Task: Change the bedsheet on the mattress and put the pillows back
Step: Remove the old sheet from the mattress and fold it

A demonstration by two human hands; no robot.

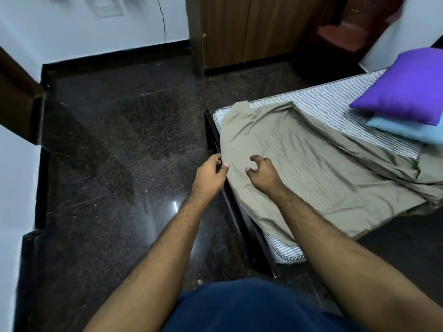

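Note:
A khaki-green bedsheet (311, 164) lies partly spread and rumpled over the near end of a striped mattress (335, 104) on a dark bed frame (237, 212). My left hand (211, 171) pinches the sheet's edge at the mattress's left side, thumb on top. My right hand (263, 173) hovers just above the sheet beside it, fingers curled and apart, holding nothing. A purple pillow (405, 87) rests on a light blue pillow (407, 130) at the far right of the mattress.
Dark polished stone floor (119, 152) spreads to the left of the bed. A wooden wardrobe (251, 29) stands at the back, a white wall (84, 20) at the back left, and a dark wooden door edge (19, 99) at the left.

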